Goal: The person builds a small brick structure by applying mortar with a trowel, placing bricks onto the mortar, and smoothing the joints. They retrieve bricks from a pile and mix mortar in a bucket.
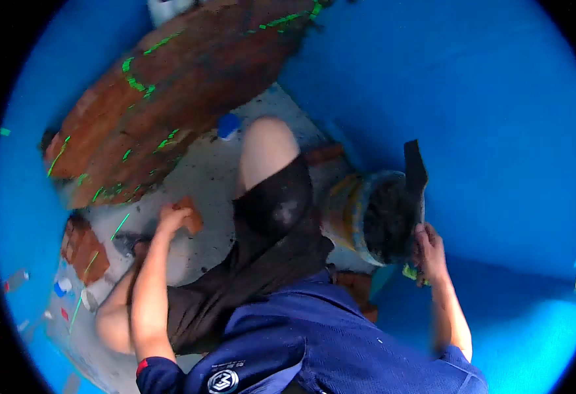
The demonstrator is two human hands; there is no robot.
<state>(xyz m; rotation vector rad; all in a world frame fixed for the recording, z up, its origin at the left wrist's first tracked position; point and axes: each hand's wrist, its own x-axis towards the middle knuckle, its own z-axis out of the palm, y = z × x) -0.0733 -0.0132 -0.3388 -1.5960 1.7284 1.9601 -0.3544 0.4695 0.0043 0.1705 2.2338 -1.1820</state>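
Note:
My left hand (175, 218) is closed around a reddish piece of brick (193, 216), low over the grey floor and short of the brick wall. At the right, my right hand (430, 253) grips a trowel (416, 169) by its handle, its dark flat blade pointing up and away. Just left of that hand stands a bucket (344, 211), its mouth facing me, filled with dark mortar (389, 220). The trowel overlaps the bucket's right rim; whether they touch I cannot tell. Ahead on the left, the brick wall (209, 72) carries broken bright green lines.
Blue sheets (498, 131) enclose the space on the right and left. Loose bricks (85, 249) lie at the left; another brick (324, 154) lies beyond the bucket, and more bricks (355, 289) lie near my hip. A small blue object (229, 125) sits by the wall's foot.

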